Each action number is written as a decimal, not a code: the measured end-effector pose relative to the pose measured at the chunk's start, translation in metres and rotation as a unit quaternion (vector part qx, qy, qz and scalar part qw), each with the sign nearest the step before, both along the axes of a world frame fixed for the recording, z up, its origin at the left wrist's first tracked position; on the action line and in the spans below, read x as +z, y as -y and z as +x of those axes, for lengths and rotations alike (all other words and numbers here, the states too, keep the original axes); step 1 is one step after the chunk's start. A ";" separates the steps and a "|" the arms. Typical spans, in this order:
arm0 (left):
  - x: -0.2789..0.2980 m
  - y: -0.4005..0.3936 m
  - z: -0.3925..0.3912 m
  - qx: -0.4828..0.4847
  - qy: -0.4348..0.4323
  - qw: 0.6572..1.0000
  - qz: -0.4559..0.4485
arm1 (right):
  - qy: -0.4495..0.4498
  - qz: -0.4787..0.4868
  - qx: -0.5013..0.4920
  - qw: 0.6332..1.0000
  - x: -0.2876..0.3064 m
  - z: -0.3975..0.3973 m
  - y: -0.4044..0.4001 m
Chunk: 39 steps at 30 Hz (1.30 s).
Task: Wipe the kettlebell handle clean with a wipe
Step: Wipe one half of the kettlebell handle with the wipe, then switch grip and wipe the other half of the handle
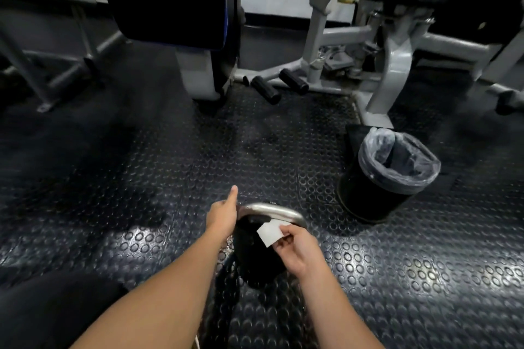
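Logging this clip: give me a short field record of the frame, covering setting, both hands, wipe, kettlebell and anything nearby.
setting: gym floor of studded black rubber matting
kettlebell: black, standing on the floor, steel handle on top
left hand: at the handle's left end, thumb raised; grip not clear
right hand: pinches the wipe
wipe: small, white, held just under the handle; contact cannot be told
bin: black, clear liner, to the right of the kettlebell, apart from it
background: grey machine frame
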State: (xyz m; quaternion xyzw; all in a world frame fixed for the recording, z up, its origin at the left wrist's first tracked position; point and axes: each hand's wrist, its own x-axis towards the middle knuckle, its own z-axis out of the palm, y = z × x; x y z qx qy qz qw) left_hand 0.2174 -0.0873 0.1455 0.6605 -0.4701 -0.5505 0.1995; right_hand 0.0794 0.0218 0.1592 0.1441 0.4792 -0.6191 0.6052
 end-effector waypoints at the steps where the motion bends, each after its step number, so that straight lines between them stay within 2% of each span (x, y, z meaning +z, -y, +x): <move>1: 0.005 0.001 0.001 -0.005 -0.003 1.000 -0.013 | -0.008 0.003 0.007 1.000 0.005 -0.002 -0.002; 4: 0.018 0.001 0.002 0.002 -0.021 0.999 -0.049 | -0.031 -0.009 0.015 0.999 0.022 -0.007 -0.005; 7: 0.033 0.001 -0.003 -0.009 -0.062 0.997 -0.034 | -0.051 -0.080 -0.016 0.995 0.049 -0.013 0.001; 10: 0.064 -0.009 -0.012 -0.041 -0.147 0.987 0.057 | -0.088 -0.152 -0.058 0.983 0.077 -0.017 0.011; 12: 0.085 -0.020 -0.017 -0.121 -0.169 0.973 0.103 | -0.097 -0.183 -0.085 0.975 0.090 -0.018 0.015; 14: 0.101 -0.023 -0.024 -0.176 -0.176 0.966 0.075 | -0.105 -0.201 -0.081 0.971 0.100 -0.020 0.016; 17: 0.115 -0.017 -0.036 -0.153 -0.194 0.969 -0.010 | -0.118 -0.221 -0.056 0.967 0.109 -0.026 0.018; 20: 0.116 -0.010 -0.039 -0.155 -0.156 0.972 -0.087 | -0.147 -0.220 -0.020 0.964 0.117 -0.034 0.016; 26: 0.116 -0.005 -0.030 -0.136 -0.151 0.964 -0.170 | -0.306 -0.140 0.059 0.940 0.122 -0.046 0.019; 30: 0.123 -0.005 -0.030 -0.120 -0.193 0.960 -0.166 | -0.353 -0.112 0.062 0.927 0.123 -0.049 0.019; 34: 0.133 0.000 -0.040 -0.087 -0.283 0.950 -0.101 | -0.323 -0.164 0.103 0.926 0.130 -0.050 0.020; 39: 0.133 0.015 -0.033 -0.114 -0.295 0.946 -0.065 | -0.332 -0.199 0.145 0.910 0.140 -0.052 0.027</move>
